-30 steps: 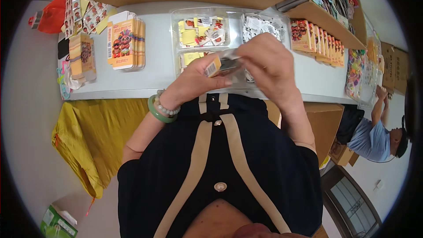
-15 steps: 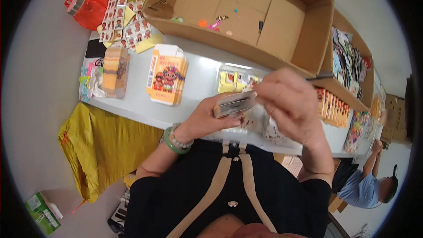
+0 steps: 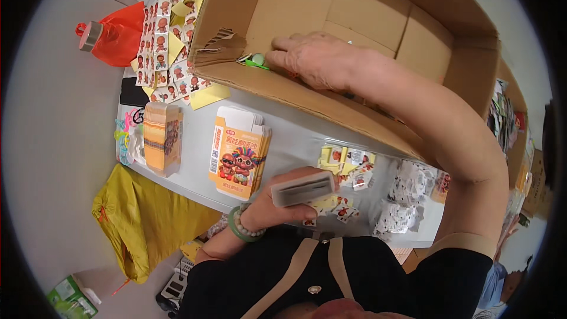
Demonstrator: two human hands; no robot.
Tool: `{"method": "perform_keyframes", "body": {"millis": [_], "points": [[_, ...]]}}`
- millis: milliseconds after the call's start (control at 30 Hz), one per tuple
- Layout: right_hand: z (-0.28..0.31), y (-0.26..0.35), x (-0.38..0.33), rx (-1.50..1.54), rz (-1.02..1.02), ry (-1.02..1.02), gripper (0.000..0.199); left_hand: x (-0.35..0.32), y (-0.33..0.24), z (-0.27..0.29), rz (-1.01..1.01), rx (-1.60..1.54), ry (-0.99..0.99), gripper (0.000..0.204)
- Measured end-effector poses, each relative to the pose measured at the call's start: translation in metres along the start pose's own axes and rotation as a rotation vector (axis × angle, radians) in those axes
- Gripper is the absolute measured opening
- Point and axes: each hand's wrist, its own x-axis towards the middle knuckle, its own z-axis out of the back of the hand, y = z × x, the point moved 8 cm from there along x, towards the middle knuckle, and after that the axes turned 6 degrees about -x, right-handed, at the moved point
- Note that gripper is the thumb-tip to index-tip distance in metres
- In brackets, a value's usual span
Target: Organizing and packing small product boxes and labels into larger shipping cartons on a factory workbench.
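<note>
My left hand [image 3: 282,205] is closed around a small cardboard box [image 3: 302,189]. Its open end faces up, and something dark shows inside. My right hand [image 3: 316,62] reaches down into a large brown carton [image 3: 348,115], fingers stretched toward its left end. Beside those fingertips lie a round pale-green trinket [image 3: 258,58] and a bright green piece [image 3: 256,65]. The underside of the hand is hidden, as is whatever it touches there. A stack of flat orange printed boxes [image 3: 239,153] lies on the table left of my left hand.
Sticker sheets [image 3: 162,41] lie at the far left by a red bag [image 3: 121,35] with a bottle. Another stack of orange cartons [image 3: 160,139] stands near the left edge. Clear trays hold yellow sticker packets [image 3: 339,156] and white printed packets [image 3: 407,183]. A second carton [image 3: 512,91] is at right.
My right hand has left the small box and gone into the large carton. My left hand still holds the small box, now lower. The view has shifted.
</note>
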Motion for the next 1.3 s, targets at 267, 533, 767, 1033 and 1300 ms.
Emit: {"method": "perform_keyframes", "body": {"millis": [267,533,767,1033,1300], "points": [[0.003,-0.003,0.011,0.151,-0.138,0.050,0.018,0.003,-0.005,0.004,0.044,0.018,0.048,0.062],[-0.004,0.006,0.053,0.275,-0.025,-0.019,0.032,0.002,0.005,0.005,0.036,-0.077,0.083,0.056],[-0.017,-0.002,0.037,0.073,-0.087,0.286,0.039,0.004,0.013,0.004,-0.003,-0.134,0.097,0.055],[0.001,-0.048,-0.035,0.536,-0.445,0.203,0.024,0.002,0.003,-0.006,-0.008,-0.268,0.065,0.065],[0.049,0.017,-0.099,1.273,-0.584,0.016,0.016,0.003,-0.018,-0.009,-0.134,-0.090,-0.114,0.048]]}}
